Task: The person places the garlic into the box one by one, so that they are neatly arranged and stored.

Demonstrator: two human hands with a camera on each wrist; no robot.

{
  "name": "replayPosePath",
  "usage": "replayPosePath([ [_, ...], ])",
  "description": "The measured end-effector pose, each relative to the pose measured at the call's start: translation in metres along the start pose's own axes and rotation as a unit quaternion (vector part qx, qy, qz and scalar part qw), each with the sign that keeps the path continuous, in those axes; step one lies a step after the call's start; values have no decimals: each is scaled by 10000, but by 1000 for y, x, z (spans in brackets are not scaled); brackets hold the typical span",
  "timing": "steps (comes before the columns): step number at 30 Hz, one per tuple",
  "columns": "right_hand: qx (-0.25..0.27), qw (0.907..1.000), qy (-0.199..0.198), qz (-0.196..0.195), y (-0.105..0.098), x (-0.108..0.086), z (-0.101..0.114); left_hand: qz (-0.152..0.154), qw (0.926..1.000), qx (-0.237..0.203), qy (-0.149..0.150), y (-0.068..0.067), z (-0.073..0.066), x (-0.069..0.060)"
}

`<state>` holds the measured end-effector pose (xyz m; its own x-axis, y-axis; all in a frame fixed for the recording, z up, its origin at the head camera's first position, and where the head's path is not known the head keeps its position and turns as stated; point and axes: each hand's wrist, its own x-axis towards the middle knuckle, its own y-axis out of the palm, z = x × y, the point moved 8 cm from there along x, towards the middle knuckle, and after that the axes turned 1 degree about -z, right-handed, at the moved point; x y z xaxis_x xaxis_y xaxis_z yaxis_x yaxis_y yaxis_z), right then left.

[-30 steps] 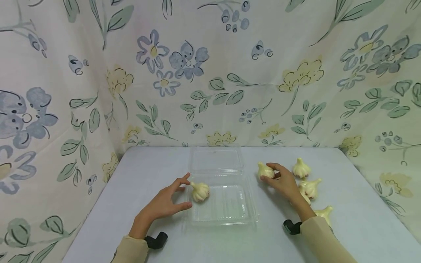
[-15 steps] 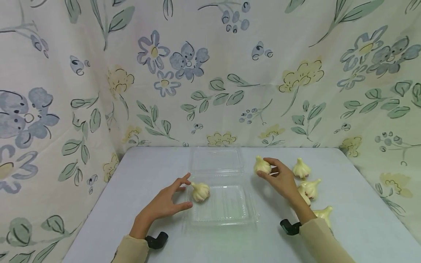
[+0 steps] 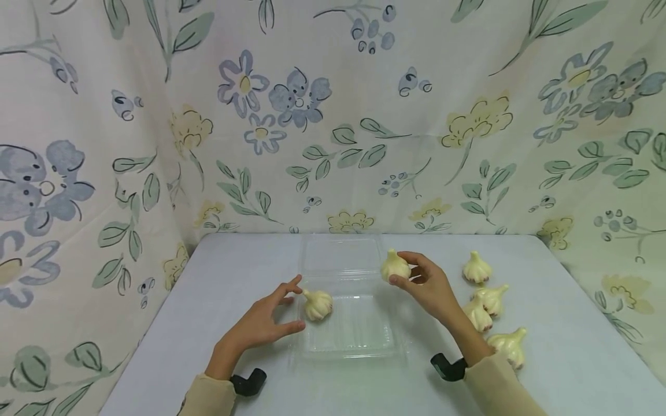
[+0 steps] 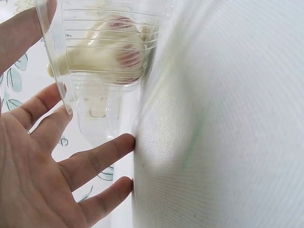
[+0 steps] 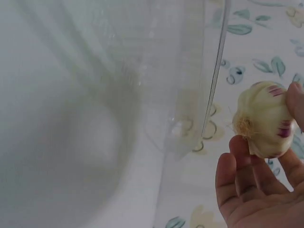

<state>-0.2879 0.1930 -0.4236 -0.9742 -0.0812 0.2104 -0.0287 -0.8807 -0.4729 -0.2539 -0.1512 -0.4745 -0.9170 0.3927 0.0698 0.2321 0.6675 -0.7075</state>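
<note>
My right hand (image 3: 429, 289) pinches a pale garlic bulb (image 3: 394, 267) between thumb and fingers. It is held above the right back part of a clear plastic clamshell box (image 3: 364, 326), whose lid (image 3: 340, 254) lies open toward the back. In the right wrist view the bulb (image 5: 266, 118) shows its root end and purple streaks. Another garlic bulb (image 3: 317, 305) lies inside the box at the left. Beside that left wall rests my left hand (image 3: 255, 320), fingers spread. In the left wrist view its fingertips (image 4: 59, 90) touch the box rim, and it grips nothing.
Several more garlic bulbs (image 3: 489, 299) lie on the white table (image 3: 562, 370) at the right, some touching. A floral cloth (image 3: 338, 115) hangs behind the table and at both sides. Black wrist cameras (image 3: 250, 382) are worn on both wrists.
My right hand has lifted the garlic bulb off the table and carried it left, over the box edge. The left hand and the bulb in the box have stayed put.
</note>
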Motion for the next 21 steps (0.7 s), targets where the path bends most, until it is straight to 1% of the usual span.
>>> replayPosePath([
  [5, 77, 9997, -185, 121, 15, -8, 9, 0, 10000, -55, -26, 0, 0, 1],
  [9, 92, 9994, -239, 241, 28, -13, 14, -11, 9999, -88, -78, 0, 1, 1],
  [13, 120, 9987, -213, 444, 39, -16, 20, -13, 9999, -79, -94, 1, 1, 1],
  [21, 294, 9955, -339, 836, 57, -20, 33, -14, 9999, -90, -99, 0, 0, 0],
])
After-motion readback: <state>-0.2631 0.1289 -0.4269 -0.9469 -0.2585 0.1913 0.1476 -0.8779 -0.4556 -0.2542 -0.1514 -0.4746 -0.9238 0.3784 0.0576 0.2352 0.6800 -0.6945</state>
